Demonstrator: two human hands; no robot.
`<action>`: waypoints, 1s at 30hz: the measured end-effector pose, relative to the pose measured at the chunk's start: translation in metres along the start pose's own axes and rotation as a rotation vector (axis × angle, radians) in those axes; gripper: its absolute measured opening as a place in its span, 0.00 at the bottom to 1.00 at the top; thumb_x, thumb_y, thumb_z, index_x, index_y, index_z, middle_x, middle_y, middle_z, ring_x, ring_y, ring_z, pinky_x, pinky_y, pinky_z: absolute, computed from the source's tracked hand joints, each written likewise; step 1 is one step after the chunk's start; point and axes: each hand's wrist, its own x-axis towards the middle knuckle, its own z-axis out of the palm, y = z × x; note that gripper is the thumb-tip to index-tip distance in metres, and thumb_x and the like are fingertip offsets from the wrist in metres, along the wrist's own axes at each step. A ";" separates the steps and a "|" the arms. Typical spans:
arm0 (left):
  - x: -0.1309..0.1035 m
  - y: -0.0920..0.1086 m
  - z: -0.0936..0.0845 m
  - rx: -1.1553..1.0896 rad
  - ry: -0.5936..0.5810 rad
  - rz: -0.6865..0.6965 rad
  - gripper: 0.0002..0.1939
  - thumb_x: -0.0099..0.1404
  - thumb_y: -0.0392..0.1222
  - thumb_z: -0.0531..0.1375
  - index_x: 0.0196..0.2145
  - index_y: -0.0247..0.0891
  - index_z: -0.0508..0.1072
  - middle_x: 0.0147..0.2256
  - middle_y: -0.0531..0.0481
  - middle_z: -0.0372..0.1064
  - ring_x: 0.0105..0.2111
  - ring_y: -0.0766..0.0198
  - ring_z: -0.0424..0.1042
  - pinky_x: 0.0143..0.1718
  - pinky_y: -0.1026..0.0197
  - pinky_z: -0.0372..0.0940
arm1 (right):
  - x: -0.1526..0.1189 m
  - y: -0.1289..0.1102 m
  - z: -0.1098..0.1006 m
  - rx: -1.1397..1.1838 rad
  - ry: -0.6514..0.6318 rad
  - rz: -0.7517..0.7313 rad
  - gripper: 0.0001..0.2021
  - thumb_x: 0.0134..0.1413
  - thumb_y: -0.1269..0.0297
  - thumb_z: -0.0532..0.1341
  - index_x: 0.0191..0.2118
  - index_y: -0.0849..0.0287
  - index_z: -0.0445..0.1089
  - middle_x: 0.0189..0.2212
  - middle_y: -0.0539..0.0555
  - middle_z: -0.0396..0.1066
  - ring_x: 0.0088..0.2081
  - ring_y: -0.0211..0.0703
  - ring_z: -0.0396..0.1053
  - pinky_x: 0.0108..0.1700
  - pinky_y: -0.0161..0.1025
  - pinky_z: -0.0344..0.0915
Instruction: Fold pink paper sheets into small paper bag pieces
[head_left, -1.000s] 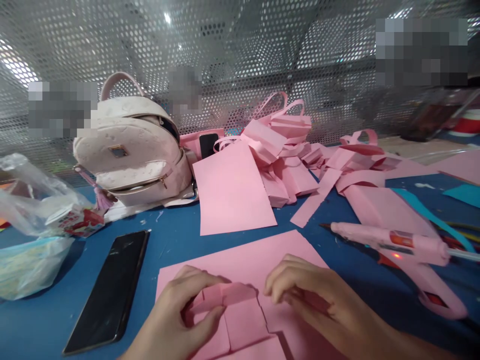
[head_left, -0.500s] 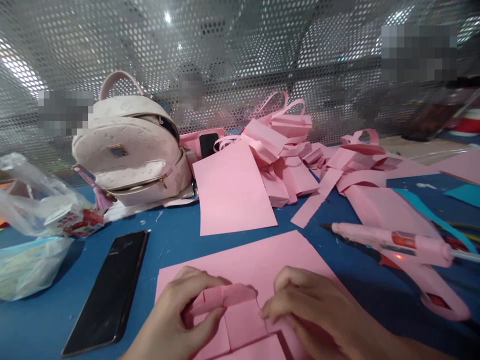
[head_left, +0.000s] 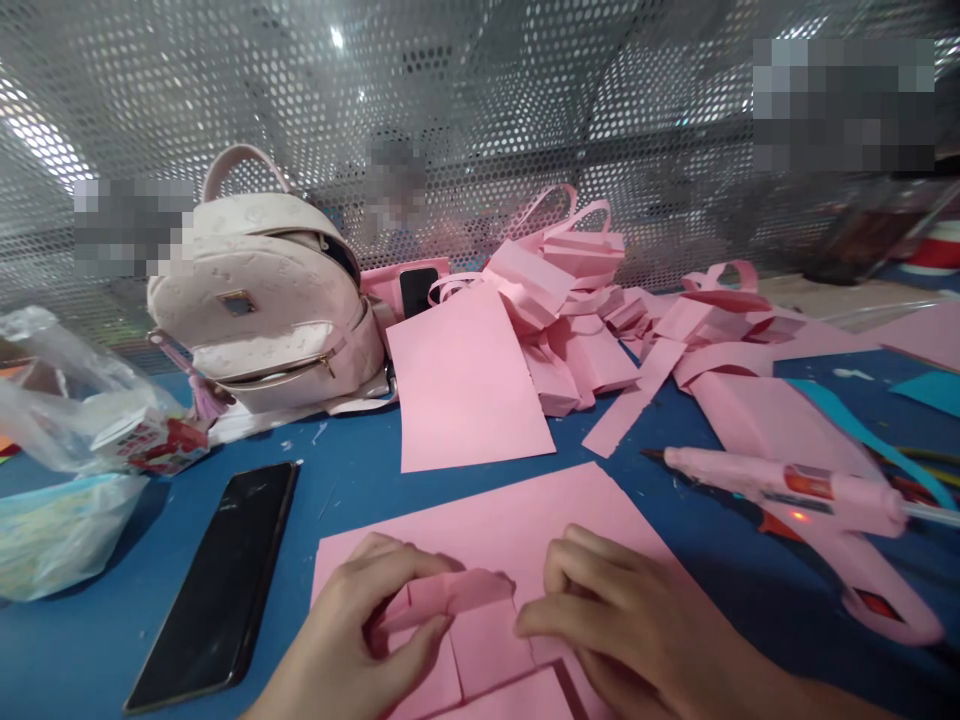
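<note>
Between the two hands: folded pink paper [head_left: 491, 640], a flap raised at its far side, lying over a large pink sheet [head_left: 480, 515] on the blue desk [head_left: 352, 480]. Left hand [head_left: 375, 610] pinches its left part, thumb on the near side, fingers round the far side. Right hand [head_left: 607, 610] has fingers curled, index fingertip at the paper's right edge; can't tell whether it's pinching or only touching. Left of the left hand, near but apart: black phone [head_left: 214, 590], screen up and dark. Farther left: clear plastic bag [head_left: 64, 400], red-and-white carton [head_left: 161, 440] beside it. Beyond left hand, well apart: cream backpack [head_left: 262, 310], top zip partly open. Ahead of both hands: loose pink sheet [head_left: 469, 395], heap of pink paper pieces [head_left: 577, 350] behind it and to its right. Right of the right hand: pink glue gun [head_left: 795, 490], on its side, nozzle toward the left, small orange light lit. Past the gun: teal strip [head_left: 862, 430].
</note>
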 end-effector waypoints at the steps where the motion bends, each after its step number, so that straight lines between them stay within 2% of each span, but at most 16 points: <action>1: 0.000 0.000 0.000 -0.002 -0.003 0.002 0.19 0.62 0.32 0.59 0.47 0.51 0.76 0.44 0.56 0.78 0.45 0.62 0.75 0.45 0.62 0.69 | 0.000 0.000 0.000 0.001 -0.008 -0.002 0.15 0.63 0.76 0.53 0.48 0.52 0.69 0.35 0.52 0.67 0.37 0.42 0.66 0.35 0.37 0.58; 6: 0.001 0.002 0.000 0.000 0.002 0.018 0.20 0.61 0.30 0.58 0.47 0.51 0.76 0.44 0.57 0.78 0.44 0.62 0.75 0.45 0.62 0.69 | -0.001 0.001 0.002 -0.001 -0.026 -0.001 0.14 0.65 0.75 0.52 0.49 0.52 0.69 0.36 0.52 0.66 0.37 0.42 0.65 0.36 0.38 0.58; 11: 0.001 0.003 0.000 -0.008 0.007 0.022 0.18 0.63 0.32 0.59 0.47 0.48 0.76 0.44 0.53 0.78 0.44 0.60 0.76 0.44 0.60 0.70 | 0.002 -0.001 0.001 -0.024 -0.031 -0.015 0.14 0.64 0.75 0.52 0.48 0.53 0.69 0.35 0.53 0.67 0.37 0.43 0.65 0.35 0.38 0.59; 19: -0.001 0.000 0.000 0.010 0.025 0.019 0.17 0.63 0.33 0.60 0.47 0.49 0.76 0.44 0.53 0.78 0.45 0.59 0.75 0.46 0.59 0.70 | 0.000 -0.004 0.000 -0.005 0.051 0.009 0.13 0.64 0.75 0.52 0.48 0.53 0.69 0.35 0.52 0.68 0.37 0.43 0.67 0.37 0.38 0.61; 30: 0.000 0.003 -0.001 -0.004 0.005 0.028 0.19 0.62 0.31 0.58 0.47 0.48 0.76 0.44 0.54 0.78 0.44 0.61 0.75 0.45 0.61 0.69 | 0.002 -0.001 0.002 0.000 0.017 -0.006 0.13 0.64 0.75 0.53 0.47 0.53 0.69 0.35 0.52 0.68 0.36 0.43 0.67 0.34 0.37 0.60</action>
